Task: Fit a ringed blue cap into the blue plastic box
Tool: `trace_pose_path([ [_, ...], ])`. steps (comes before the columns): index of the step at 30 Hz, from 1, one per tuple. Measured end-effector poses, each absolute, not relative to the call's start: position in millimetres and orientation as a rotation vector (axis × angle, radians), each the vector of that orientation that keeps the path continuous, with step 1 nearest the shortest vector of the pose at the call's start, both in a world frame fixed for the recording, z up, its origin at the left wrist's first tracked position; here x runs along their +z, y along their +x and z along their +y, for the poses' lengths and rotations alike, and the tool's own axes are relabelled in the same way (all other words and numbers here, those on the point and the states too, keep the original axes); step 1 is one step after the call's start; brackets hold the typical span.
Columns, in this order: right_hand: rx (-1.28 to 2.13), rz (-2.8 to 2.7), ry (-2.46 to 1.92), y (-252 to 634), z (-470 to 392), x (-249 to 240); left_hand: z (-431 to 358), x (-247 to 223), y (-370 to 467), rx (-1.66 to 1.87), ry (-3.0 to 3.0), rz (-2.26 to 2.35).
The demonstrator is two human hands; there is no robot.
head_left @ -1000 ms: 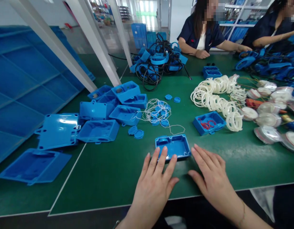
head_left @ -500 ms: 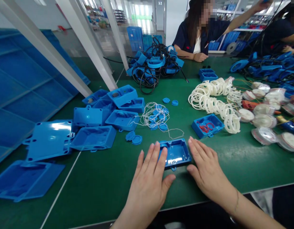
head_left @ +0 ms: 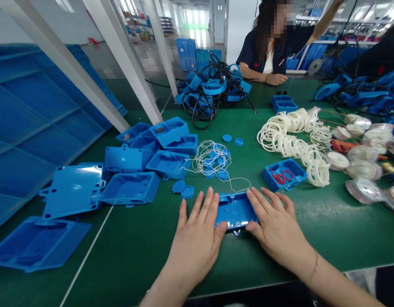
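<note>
Both hands bracket a small blue plastic housing (head_left: 235, 209): the left hand (head_left: 197, 238) lies flat with fingers spread, its thumb and forefinger side pressed to the housing's left end, while the right hand (head_left: 276, 228) lies just as flat against the right end. Neither grip is closed; the fingers are stretched out, so it is a squeeze from both ends rather than a proper hold, likely to steady the piece on the green bench (head_left: 145, 251). The housing rests on the bench near the front edge, open side up, about midway along it. A tangle of thin white cord with blue caps (head_left: 212, 160) lies just beyond it, one loop reaching the housing's far rim. Further left sits a heap of larger blue housings (head_left: 142, 157); toward the right edge are white ring coils (head_left: 296, 136) and a small blue tray with red rings (head_left: 284, 175). At the far edge, another person's hand (head_left: 276, 79) rests beside a pile of black cables (head_left: 209, 91).
</note>
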State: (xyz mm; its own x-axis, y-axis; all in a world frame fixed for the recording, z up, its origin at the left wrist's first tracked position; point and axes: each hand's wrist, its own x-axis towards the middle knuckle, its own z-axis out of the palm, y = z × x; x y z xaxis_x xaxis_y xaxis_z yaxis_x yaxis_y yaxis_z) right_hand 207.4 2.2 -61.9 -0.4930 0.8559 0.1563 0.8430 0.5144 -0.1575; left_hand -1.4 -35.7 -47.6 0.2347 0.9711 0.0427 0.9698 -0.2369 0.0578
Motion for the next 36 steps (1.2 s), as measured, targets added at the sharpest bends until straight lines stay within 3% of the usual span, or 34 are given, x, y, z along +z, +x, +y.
trace_pose_path([
  [6, 0.206, -2.608, -1.383, 210.9, 10.9, -58.5, -31.9, -42.9, -9.2, 0.141, 2.343, 1.823],
  [13, 0.007, -2.611, -1.305, 195.3, 10.7, -55.0, -31.1, -44.0, -6.1, 0.168, 2.276, 1.785],
  [30, 0.106, -2.802, -1.021, 148.4, -2.1, -43.2, -35.7, -54.6, -24.4, 0.356, 2.09, 1.671],
  [36, -0.05, -2.806, -0.916, 145.5, -21.1, -49.2, -38.1, -54.2, -23.0, 0.447, 2.048, 1.697],
])
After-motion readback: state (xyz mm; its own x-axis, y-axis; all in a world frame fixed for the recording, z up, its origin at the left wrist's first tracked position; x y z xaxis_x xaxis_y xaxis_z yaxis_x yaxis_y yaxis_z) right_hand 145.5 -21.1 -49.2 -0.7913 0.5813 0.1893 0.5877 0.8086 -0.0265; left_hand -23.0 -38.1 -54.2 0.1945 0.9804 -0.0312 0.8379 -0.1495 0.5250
